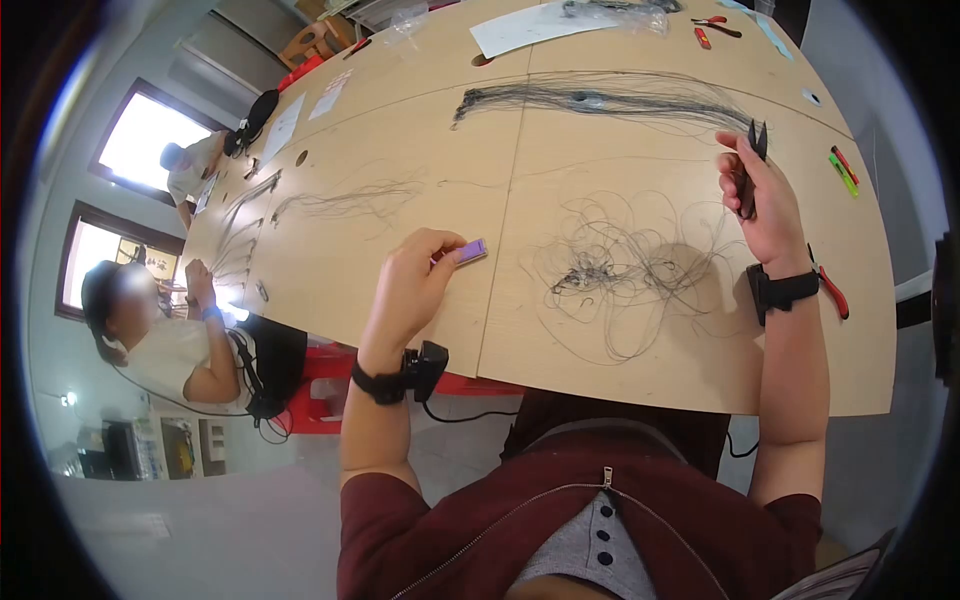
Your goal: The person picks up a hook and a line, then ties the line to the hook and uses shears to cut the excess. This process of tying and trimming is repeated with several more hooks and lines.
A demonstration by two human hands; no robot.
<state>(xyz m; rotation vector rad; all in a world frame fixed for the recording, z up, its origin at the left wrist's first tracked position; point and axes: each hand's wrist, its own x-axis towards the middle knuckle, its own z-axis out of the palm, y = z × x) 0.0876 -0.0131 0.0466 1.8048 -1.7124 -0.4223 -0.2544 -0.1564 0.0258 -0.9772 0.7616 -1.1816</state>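
My left hand [420,275] is over the table, pinching a small purple rectangular object [470,251] with a shiny edge; I cannot make out its exact kind. Black scissors [758,141] are in my right hand [762,200], blades pointing up past the fingers and handles against the palm. Between my hands lies a loose, coiled heap of thin dark line [655,268], with small dark hook-like pieces [583,276] clustered at its left. Beyond it, a long bundle of line [620,100] stretches across the table, its dark knotted end at the left.
Red-handled pliers [832,292] lie right of my right wrist, near green and red pens [843,172]. More pliers [718,26] and a white sheet [540,30] are at the far side. More strands [350,202] lie leftward. Two people sit left, one nearer [165,345].
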